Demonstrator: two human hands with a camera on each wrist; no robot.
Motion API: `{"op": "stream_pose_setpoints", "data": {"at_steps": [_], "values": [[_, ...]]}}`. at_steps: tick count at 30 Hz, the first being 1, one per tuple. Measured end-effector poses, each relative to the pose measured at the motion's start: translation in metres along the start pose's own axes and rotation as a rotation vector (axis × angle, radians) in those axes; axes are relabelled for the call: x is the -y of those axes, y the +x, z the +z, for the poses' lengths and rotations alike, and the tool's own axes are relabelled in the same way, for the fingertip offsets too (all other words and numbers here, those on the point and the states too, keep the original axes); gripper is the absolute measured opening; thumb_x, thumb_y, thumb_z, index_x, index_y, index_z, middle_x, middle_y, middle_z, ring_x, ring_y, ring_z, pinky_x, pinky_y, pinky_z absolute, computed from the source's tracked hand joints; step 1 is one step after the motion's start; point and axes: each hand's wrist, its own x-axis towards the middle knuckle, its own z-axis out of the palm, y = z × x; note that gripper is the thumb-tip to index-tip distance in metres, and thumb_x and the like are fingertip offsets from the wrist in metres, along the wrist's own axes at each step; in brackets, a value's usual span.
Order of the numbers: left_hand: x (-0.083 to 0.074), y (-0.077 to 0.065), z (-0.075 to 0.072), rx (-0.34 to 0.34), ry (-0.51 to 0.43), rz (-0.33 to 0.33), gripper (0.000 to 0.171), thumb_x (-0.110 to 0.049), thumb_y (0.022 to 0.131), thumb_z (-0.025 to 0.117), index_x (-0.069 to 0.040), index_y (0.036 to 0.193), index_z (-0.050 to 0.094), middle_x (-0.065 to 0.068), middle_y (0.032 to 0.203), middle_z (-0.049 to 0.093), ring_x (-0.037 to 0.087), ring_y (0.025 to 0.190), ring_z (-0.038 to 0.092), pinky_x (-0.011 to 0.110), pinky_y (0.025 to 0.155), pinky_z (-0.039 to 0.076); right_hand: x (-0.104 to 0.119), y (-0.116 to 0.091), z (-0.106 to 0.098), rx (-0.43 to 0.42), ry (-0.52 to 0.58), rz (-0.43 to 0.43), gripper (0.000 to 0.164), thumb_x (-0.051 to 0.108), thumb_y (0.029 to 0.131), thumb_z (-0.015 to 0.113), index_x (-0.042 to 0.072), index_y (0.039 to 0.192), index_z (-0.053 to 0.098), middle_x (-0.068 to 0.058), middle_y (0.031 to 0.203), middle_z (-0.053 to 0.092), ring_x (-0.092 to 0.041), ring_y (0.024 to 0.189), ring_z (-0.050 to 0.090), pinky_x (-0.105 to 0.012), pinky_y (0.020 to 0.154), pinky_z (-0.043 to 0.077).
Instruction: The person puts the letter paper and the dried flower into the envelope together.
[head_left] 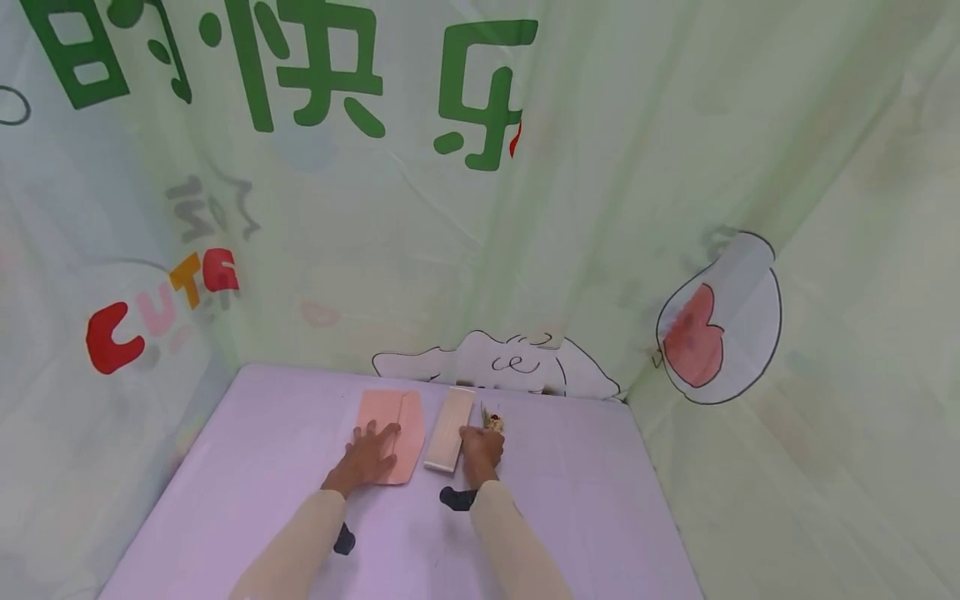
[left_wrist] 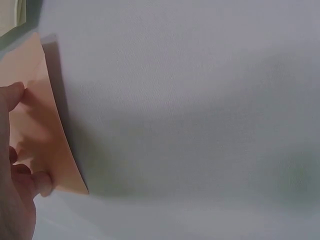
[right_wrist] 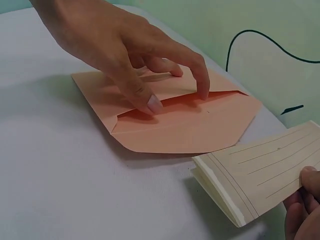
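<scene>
Pink envelope (right_wrist: 185,127) is lying flap-open; folded, ruled cream paper (right_wrist: 260,172) is slanting beside it; small flower sprig (head_left: 492,422) is showing rightmost.

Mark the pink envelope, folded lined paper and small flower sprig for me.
Pink envelope (right_wrist: 185,132): right wrist view, on its open flap.
Folded lined paper (right_wrist: 254,172): right wrist view, on its ruled face.
Flower sprig (head_left: 493,422): head view, on its blooms.

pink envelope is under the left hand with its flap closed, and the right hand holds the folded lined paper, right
The flap is open, not closed, as the right wrist view shows. The pink envelope is under the left hand, and the right hand holds the folded lined paper.
</scene>
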Motion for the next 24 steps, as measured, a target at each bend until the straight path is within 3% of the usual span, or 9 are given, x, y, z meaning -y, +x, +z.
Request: {"op": "stream_pose_setpoints", "data": {"at_steps": [9, 14, 24], "values": [[0.004, 0.002, 0.002, -0.006, 0.029, -0.002, 0.054, -0.025, 0.105, 0.069, -0.021, 0.156, 0.050, 0.036, 0.171, 0.032, 0.067, 0.152, 0.033, 0.085, 0.119, 0.031, 0.002, -0.018, 0.012, 0.133, 0.044, -0.006, 0.018, 0.010, 0.097, 0.077, -0.003, 0.108, 0.075, -0.013, 0.097, 0.075, -0.025, 0.087, 0.065, -0.032, 0.073, 0.056], [0.004, 0.004, 0.000, -0.018, 0.055, 0.011, 0.056, -0.026, 0.104, 0.071, -0.021, 0.156, 0.052, 0.036, 0.167, 0.038, 0.061, 0.143, 0.043, 0.083, 0.114, 0.039, 0.004, -0.028, 0.017, 0.177, 0.074, -0.008, 0.014, 0.005, 0.093, 0.078, -0.004, 0.102, 0.073, -0.011, 0.089, 0.071, -0.025, 0.084, 0.063, -0.037, 0.074, 0.056], [0.005, 0.005, 0.001, -0.038, 0.067, 0.020, 0.057, -0.027, 0.102, 0.075, -0.020, 0.154, 0.054, 0.033, 0.162, 0.043, 0.055, 0.136, 0.048, 0.080, 0.109, 0.046, -0.005, -0.030, 0.033, 0.172, 0.032, 0.004, 0.011, 0.003, 0.089, 0.079, -0.003, 0.097, 0.074, -0.009, 0.080, 0.070, -0.022, 0.075, 0.062, -0.030, 0.063, 0.050]]}}
